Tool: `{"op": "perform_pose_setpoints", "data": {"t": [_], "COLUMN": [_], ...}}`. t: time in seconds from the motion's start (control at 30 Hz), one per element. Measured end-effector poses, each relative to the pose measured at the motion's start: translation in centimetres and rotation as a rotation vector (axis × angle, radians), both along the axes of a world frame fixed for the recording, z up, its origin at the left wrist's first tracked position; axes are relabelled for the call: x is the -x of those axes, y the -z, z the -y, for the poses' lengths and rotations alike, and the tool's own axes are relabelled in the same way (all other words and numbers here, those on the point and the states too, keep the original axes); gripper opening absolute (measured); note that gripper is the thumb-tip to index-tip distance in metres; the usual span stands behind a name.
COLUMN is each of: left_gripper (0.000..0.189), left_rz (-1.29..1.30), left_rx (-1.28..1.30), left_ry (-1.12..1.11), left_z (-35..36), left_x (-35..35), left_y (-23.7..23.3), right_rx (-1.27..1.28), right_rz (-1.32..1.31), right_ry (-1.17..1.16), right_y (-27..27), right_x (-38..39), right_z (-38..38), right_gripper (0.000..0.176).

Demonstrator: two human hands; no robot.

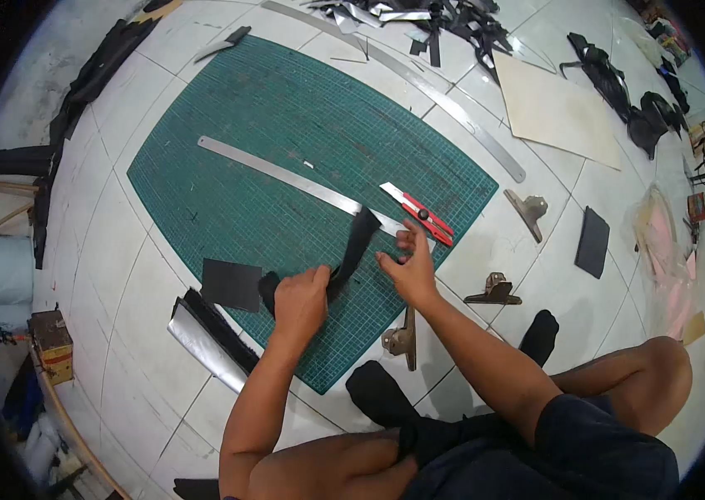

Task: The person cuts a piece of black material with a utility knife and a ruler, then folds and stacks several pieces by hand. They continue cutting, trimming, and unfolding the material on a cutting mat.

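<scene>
A: Head view, the only one. Left hand?

B: Left hand (pixel 301 298) closed in a fist round a narrow strip of soft, matte black material (pixel 357 244). A short, rounded part of the strip shows on the fist's far left side; the longer part rises to the right.

A: Location of the strip?

B: Above the green gridded cutting mat (pixel 240 92), its upper end overlapping a straight, silver metal ruler (pixel 277 172) in view. Contact with the ruler: cannot tell.

A: Right hand?

B: Right hand (pixel 411 265) has thumb and fingers parted, fingers loosely curled, near the ruler's right end. Whether it touches the ruler, cannot tell.

A: Objects close by?

B: Red-handled cutter with a pale blade (pixel 423 215) lies on the mat just beyond the right hand. Flat, dark grey rectangular piece (pixel 227 282) lies at the mat's left edge, beside the left hand. Below it, a folded piece, silver on one face and fuzzy black on the other (pixel 209 337).

A: Right side of the floor?

B: White tiles (pixel 540 329). Three metal spring clips (pixel 527 212) lie apart, along the mat's right side. Further right, a small black rectangular block (pixel 592 242).
</scene>
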State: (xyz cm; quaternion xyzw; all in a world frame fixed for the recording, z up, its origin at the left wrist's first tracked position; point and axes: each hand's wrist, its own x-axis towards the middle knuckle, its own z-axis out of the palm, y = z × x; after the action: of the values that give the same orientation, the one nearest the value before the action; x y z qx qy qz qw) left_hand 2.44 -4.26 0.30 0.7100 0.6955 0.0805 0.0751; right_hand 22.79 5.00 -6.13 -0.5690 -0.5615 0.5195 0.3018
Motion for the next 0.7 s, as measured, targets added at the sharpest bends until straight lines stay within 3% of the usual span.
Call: {"op": "perform_pose_setpoints", "data": {"t": [0.23,0.33,0.57,0.7], "left_gripper": [0.030,0.031,0.031,0.032], "left_rz": [0.094,0.075,0.012,0.017], "left_rx": [-0.043,0.006,0.050,0.017], "left_ry": [-0.052,-0.046,-0.032,-0.012], "left_z": [0.5,0.7,1.2,1.5], "left_x": [-1.0,-1.1,-1.9,-1.9], "left_y": [-0.8,-1.1,-0.5,-0.3], "right_rx": [-0.149,-0.365,-0.759,-0.791], "right_rz": [-0.007,0.042,0.406,0.573], "right_ry": [-0.221,-0.393,-1.082,-1.435], "right_y": [-0.6,-2.0,-7.6,-8.7], "right_x": [-0.8,-0.2,2.2,3.8], "right_z": [-0.4,-2.0,-6.0,-7.6], "right_gripper": [0.082,0.083,0.090,0.073]}}
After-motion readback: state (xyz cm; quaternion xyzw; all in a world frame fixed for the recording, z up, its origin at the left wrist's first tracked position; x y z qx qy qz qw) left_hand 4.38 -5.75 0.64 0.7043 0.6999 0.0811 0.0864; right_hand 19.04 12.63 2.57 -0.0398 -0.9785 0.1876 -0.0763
